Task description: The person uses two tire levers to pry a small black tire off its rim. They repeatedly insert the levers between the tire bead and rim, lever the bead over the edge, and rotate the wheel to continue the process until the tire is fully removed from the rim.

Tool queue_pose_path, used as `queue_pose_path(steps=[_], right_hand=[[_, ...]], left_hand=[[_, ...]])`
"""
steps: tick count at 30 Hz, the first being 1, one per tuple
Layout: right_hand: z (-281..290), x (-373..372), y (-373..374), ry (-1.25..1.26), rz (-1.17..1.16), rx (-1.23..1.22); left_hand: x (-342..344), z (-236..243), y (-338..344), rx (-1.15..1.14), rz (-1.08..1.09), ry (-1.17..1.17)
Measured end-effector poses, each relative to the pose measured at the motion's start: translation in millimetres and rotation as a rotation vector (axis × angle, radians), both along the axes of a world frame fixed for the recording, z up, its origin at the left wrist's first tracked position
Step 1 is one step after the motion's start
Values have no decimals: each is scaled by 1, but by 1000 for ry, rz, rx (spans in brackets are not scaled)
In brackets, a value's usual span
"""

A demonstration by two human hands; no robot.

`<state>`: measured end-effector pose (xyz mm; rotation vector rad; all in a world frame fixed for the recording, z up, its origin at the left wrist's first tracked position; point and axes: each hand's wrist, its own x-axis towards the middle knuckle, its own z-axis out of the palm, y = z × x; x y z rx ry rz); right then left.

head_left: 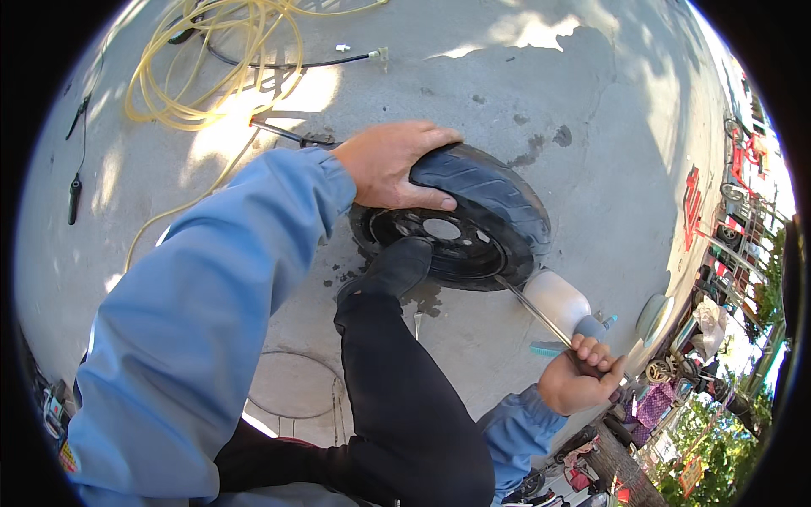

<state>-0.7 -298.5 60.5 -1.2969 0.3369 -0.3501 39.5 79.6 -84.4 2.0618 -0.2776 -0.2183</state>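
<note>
A small black tire (490, 188) on a black wheel rim (443, 230) lies tilted on the concrete. My left hand (397, 165) grips its upper left side, thumb on the sidewall and fingers over the tread. In my right hand (583, 373) is a long metal tire lever (541, 314), fingers wrapped round its dark handle. The lever's far end meets the edge between tire and rim at the lower right; its tip is hidden there. My dark shoe (397, 266) presses on the near side of the rim.
A white bottle (557, 296) with a grey cap stands right beside the tire, close to the lever. A coiled yellow hose (215, 63) and a dark hose lie at the far left. A thin wire ring (291, 384) is near my leg. Assorted clutter lines the right edge.
</note>
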Motion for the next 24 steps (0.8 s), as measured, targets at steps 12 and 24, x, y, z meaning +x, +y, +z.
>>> queue_pose_path(steps=[12, 24], right_hand=[[86, 10, 59, -257, 510, 3], [51, 6, 117, -447, 732, -234]], left_hand=[[3, -7, -6, 67, -52, -48], [-4, -4, -6, 19, -24, -31]])
